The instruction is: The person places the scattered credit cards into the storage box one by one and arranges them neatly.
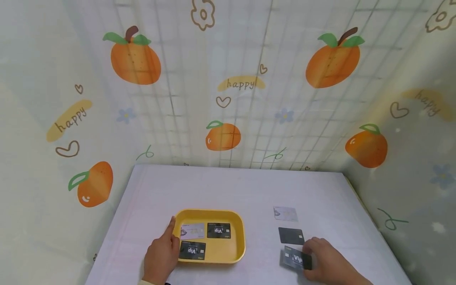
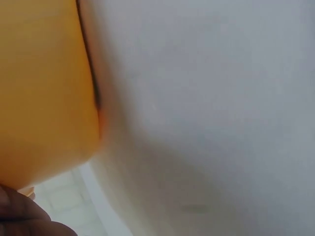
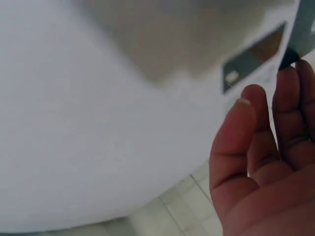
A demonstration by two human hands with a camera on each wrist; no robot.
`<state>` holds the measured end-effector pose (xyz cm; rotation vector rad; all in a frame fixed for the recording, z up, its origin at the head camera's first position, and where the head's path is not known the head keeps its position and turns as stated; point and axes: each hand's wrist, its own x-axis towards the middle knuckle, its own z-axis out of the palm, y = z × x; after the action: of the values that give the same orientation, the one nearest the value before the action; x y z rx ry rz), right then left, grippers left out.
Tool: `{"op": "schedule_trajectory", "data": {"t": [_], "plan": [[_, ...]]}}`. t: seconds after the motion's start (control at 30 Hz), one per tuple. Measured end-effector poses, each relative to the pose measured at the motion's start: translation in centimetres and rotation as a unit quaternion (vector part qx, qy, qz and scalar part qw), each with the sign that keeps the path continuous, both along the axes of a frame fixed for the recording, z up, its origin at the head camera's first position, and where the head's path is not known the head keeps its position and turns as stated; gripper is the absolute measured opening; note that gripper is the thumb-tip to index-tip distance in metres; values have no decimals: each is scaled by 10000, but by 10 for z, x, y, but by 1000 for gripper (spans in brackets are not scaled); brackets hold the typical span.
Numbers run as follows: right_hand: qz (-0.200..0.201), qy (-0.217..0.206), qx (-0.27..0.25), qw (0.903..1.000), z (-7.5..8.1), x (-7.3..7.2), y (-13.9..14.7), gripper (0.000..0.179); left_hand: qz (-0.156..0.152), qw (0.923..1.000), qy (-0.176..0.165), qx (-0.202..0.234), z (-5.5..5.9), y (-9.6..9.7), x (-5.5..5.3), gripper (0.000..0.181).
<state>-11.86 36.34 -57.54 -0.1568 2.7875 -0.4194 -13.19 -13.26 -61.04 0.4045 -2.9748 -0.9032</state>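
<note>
My left hand [image 1: 161,253] holds the left side of a yellow tray [image 1: 241,237], index finger stretched along the rim. Inside the tray lie two black Vip cards [image 1: 219,230] and a pale silver card [image 1: 192,231]. Beyond the tray's right side, my right hand [image 1: 325,261] pinches a dark Vip card [image 1: 297,258] by its right end, the card tilted over the table. Just behind it a plain black card [image 1: 290,235] with a chip lies flat, also visible as a dark card [image 3: 253,56] in the right wrist view. Farther back rests another pale card [image 1: 285,213].
The white table [image 1: 238,190] carries the tray and cards. Around its back and sides hangs a pale curtain [image 1: 189,130] printed with oranges and the word happy. Tiled floor [image 3: 184,206] shows below the table edge in the right wrist view.
</note>
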Motion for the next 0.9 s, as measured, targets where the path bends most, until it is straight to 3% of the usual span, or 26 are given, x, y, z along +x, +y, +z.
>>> {"op": "schedule_trajectory", "data": {"t": [0.23,0.4,0.63,0.9], "plan": [[237,846,-37,9961,28,-9,-12,49,-191,9995,-26,243,-1,9,1,64],[574,1456,226,9874,52,-13,-36,52,-392,9984,-144,380,-2,21,3,64],[940,1626,472,9811,76,-13,-80,55,-585,9978,-58,294,-4,36,5,66],[1813,1788,490,9658,75,-24,-106,54,-761,9969,92,175,-7,59,14,68]]}}
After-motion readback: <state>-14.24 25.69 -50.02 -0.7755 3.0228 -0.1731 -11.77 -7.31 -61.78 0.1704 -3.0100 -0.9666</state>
